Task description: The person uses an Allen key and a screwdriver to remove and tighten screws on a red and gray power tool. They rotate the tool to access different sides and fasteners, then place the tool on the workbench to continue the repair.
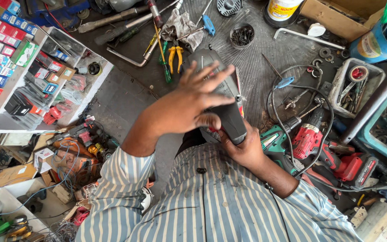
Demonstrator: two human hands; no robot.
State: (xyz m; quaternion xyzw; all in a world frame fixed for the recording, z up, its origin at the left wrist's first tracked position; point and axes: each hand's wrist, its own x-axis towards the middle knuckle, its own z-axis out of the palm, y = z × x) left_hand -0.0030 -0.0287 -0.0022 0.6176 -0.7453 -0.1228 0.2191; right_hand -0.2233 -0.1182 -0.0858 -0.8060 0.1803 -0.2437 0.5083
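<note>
A grey and black power tool [216,76] with a dark handle stands tilted over the workbench in front of my chest. My right hand [242,145] is wrapped around its handle from below. My left hand [193,101] lies flat over the tool's body, fingers spread and pointing right. The tool's front end is hidden behind my left hand.
On the bench lie yellow-handled pliers [175,56], a green screwdriver [163,62], a rag [182,27], a bowl of screws [242,35] and a black cable [301,103]. A red drill [314,139] and a green tool [276,141] sit at right. Shelves of boxes [5,49] stand left.
</note>
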